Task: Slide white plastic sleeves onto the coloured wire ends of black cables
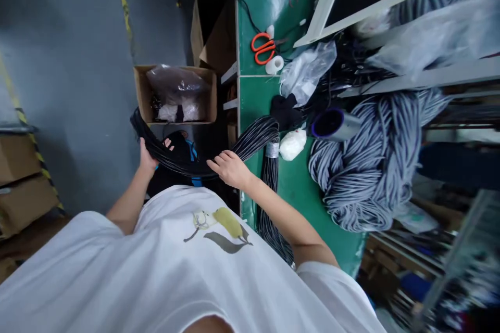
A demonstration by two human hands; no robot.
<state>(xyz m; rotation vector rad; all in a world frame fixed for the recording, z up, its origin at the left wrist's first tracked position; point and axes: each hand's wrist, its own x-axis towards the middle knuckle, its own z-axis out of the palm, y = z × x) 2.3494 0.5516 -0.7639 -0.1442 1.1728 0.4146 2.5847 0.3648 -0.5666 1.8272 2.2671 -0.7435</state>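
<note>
A long bundle of black cables [183, 166] sags in front of my body, its right end resting over the green bench. My left hand [150, 155] is under the bundle's left part, fingers curled around it, with fingertips showing on the far side. Closer to the bench edge, my right hand [228, 168] grips the same bundle from above. Another black cable bundle [269, 177], bound with a pale band, lies on the bench just right of my right hand. The bundle's lower middle hangs over dark things with blue trim that I cannot make out.
On the green bench [297, 187] are orange-handled scissors [263, 48], a white tape roll [274, 65], a clear plastic bag [308, 70] and a large heap of grey cables [375, 166]. An open cardboard box [213, 94] with plastic-wrapped items stands beyond my left hand.
</note>
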